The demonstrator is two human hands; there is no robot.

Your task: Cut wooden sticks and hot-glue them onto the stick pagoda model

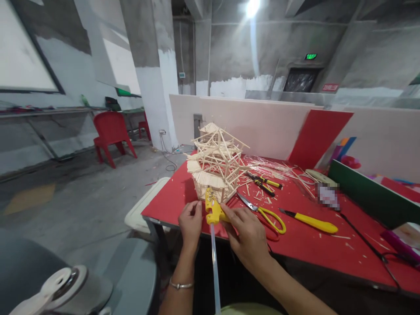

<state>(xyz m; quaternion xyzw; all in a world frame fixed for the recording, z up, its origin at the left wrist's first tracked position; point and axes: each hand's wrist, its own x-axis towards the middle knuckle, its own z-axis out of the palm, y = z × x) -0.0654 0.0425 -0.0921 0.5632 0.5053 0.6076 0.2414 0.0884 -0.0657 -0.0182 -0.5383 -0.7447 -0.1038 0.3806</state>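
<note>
A yellow hot glue gun [212, 208] points at a tiered tower model of thin wooden sticks [216, 164]. From its rear a long clear glue stick [215, 267] runs down toward me. My right hand [246, 232] is closed on the glue gun's handle, at its right side. To the left of the gun, my left hand [190, 221] is closed in a pinch near the model's base; whatever is between its fingertips is too small to make out. The model stands upright on the red tabletop [170, 201], and the gun's nozzle is at its front lower tier.
Right of the model lie yellow-and-black pliers [262, 183], yellow-handled scissors [262, 210], a red-handled tool [272, 234] and a yellow utility knife [310, 221]. Loose sticks and a plastic wrapper [269, 166] are behind them. A black cable [364, 247] crosses the right side.
</note>
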